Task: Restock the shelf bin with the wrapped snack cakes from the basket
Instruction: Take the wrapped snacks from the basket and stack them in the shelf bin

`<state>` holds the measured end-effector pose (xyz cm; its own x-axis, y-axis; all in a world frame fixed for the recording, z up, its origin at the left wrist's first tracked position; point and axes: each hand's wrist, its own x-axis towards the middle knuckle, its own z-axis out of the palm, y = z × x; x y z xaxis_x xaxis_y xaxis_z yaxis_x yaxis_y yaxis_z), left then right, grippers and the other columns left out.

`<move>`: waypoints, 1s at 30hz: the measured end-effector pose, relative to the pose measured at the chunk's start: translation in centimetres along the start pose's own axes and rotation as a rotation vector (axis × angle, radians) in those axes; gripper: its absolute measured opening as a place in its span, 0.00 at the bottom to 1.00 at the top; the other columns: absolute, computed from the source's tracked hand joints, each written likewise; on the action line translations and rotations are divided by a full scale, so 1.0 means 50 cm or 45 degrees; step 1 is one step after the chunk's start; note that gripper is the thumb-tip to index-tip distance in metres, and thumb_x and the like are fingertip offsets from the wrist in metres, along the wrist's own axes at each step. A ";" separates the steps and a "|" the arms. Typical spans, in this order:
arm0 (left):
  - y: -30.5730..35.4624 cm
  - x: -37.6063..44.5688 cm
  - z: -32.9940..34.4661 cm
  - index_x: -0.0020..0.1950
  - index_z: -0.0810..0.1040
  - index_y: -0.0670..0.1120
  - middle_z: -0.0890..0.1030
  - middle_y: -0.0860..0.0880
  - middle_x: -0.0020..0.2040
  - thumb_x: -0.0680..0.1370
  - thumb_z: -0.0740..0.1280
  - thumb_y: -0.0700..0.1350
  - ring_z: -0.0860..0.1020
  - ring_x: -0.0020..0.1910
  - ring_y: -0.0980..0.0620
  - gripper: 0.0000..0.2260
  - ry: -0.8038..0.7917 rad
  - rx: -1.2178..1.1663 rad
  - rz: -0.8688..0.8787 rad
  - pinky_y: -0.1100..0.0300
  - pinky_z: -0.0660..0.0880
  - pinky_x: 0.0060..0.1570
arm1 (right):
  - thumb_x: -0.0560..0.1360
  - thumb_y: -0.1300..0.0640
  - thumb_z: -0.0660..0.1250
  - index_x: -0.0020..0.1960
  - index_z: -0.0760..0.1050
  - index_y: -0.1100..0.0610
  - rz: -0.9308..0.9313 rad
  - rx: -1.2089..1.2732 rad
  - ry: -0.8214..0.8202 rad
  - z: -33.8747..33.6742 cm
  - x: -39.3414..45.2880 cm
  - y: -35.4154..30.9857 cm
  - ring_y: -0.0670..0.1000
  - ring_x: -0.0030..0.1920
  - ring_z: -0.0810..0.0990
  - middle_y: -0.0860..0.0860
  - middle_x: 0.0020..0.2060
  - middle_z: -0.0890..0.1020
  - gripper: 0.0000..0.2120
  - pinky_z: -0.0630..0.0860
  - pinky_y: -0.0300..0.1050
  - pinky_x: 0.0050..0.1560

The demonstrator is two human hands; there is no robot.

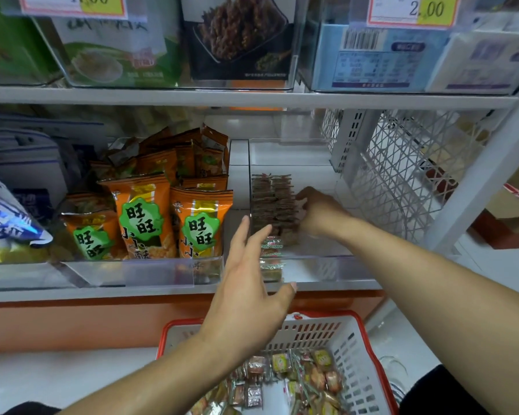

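Standing on edge in two tight rows, the wrapped snack cakes [274, 205] fill the left side of the clear shelf bin [312, 259] on the middle shelf [162, 290]. Right hand [318, 211] is inside the bin, fingers [304, 194] curled against the right side of the rows; seems to be pinching a cake there, but the grip is partly hidden. Left hand [249, 292] is at the bin's front left corner, fingers [241, 235] straight and spread, thumb out, holding nothing, fingertips near the bin's left wall. Below the left hand, a white basket [357, 354] with a red rim holds more loose wrapped cakes [297, 381]. Left of the left fingers, a neighbouring clear bin holds orange snack bags [168, 217]. Above both hands, price tags [414, 9] hang on the upper shelf bins.
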<state>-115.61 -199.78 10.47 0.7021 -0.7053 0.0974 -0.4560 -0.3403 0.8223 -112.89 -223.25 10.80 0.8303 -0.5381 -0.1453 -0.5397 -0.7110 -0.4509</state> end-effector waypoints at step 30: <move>-0.404 -0.218 0.275 0.72 0.69 0.48 0.75 0.43 0.65 0.77 0.71 0.49 0.77 0.63 0.40 0.25 -1.417 0.828 -0.450 0.50 0.76 0.57 | 0.73 0.63 0.72 0.81 0.47 0.48 -0.507 -0.887 -1.302 0.584 -0.420 0.322 0.64 0.79 0.54 0.60 0.79 0.54 0.47 0.65 0.65 0.72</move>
<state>-121.57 -193.78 -14.92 0.1611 -0.5405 -0.8258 -0.7378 -0.6217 0.2630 -134.94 -210.17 -19.10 0.5118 0.1305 -0.8492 0.0647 -0.9914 -0.1134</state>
